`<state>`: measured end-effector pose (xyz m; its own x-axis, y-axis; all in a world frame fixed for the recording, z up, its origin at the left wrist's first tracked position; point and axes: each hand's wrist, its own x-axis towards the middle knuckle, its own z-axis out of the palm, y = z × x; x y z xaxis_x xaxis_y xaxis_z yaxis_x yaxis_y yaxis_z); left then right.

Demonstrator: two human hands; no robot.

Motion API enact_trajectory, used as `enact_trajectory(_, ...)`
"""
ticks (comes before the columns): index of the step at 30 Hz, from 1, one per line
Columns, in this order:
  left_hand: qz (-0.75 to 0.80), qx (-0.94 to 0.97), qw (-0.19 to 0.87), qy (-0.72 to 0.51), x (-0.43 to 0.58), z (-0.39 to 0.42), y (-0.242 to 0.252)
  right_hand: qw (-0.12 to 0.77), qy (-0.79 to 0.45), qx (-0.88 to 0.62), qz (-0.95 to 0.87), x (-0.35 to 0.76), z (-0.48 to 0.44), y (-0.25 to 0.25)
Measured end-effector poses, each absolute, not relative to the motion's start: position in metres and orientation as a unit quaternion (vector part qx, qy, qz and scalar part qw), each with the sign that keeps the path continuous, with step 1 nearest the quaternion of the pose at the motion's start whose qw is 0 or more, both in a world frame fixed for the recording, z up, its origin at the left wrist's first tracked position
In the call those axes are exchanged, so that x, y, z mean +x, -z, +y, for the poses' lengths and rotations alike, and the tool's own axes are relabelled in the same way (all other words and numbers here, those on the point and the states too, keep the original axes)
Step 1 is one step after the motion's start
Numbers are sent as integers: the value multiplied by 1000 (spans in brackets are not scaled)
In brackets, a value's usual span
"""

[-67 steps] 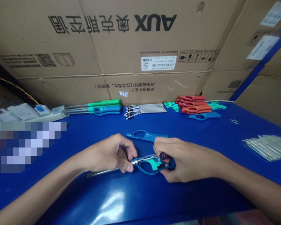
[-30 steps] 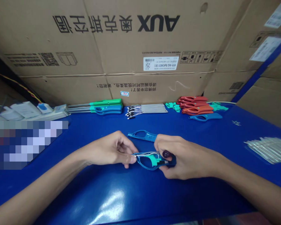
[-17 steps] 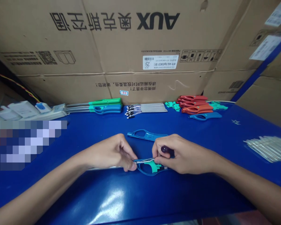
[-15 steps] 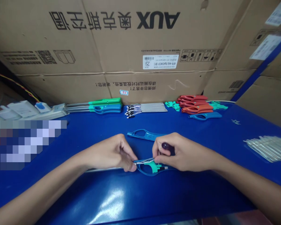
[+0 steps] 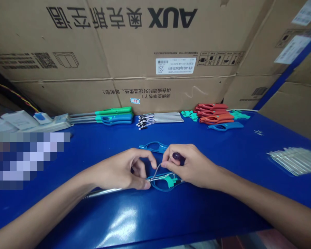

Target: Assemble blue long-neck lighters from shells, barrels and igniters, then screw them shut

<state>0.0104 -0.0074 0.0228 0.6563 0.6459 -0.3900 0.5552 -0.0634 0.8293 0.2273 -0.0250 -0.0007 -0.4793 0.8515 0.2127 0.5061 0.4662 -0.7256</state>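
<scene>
A blue lighter handle shell [image 5: 162, 184] with a teal trigger lies on the blue table [image 5: 155, 214], its metal tube [image 5: 103, 192] running left. My left hand [image 5: 121, 171] is closed, pinching the shell where the tube enters it. My right hand [image 5: 190, 166] pinches a thin white wire [image 5: 157, 170] looped up above the shell, and its lower fingers rest on the shell's right end. A second, empty blue shell half [image 5: 152, 146] lies just behind my hands.
Along the back edge lie finished green and blue lighters [image 5: 114, 116], several metal tubes with wires [image 5: 158, 119], teal triggers [image 5: 189, 114] and red and blue handle shells [image 5: 215, 117]. Clear tubes [image 5: 292, 160] lie at the right. Cardboard boxes [image 5: 145, 45] wall the back.
My right hand has slid left off the shell's end and lifted the wire into a loop. My left hand holds the same spot.
</scene>
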Motion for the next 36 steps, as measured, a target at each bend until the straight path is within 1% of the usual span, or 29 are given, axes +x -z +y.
enact_trajectory(4,375,754,538,-37,8,-7,-23,276,-252,-409,-832,226,-23,5)
enact_trajectory(7,358,776,520,-19,7,-6,-23,244,-260,-406,-841,227,-23,4)
enact_trajectory(9,352,783,512,-15,7,-6,-23,237,-257,-408,-843,229,-24,-1)
enact_trajectory(11,350,784,512,-17,7,-6,-23,264,-239,-407,-841,232,-25,-9)
enact_trajectory(13,349,783,514,-19,7,-5,-23,315,-230,-406,-827,238,-25,-19)
enact_trajectory(16,349,782,516,-18,7,-4,-24,379,-259,-401,-793,250,-24,-33)
enact_trajectory(19,354,783,512,-16,7,-4,-25,408,-283,-399,-771,258,-22,-42)
enact_trajectory(21,356,780,514,-9,7,-4,-25,408,-331,-393,-755,261,-21,-45)
enact_trajectory(24,358,775,521,3,7,-4,-24,367,-413,-386,-738,263,-21,-49)
enact_trajectory(26,359,772,525,1,7,-4,-25,312,-454,-391,-737,265,-21,-50)
enact_trajectory(28,363,767,529,-2,8,-4,-25,263,-469,-397,-744,266,-21,-49)
enact_trajectory(30,371,762,531,-1,8,-3,-25,230,-452,-400,-763,267,-22,-48)
enact_trajectory(36,362,759,541,-5,7,-1,-23,135,-346,-364,-854,258,-22,-37)
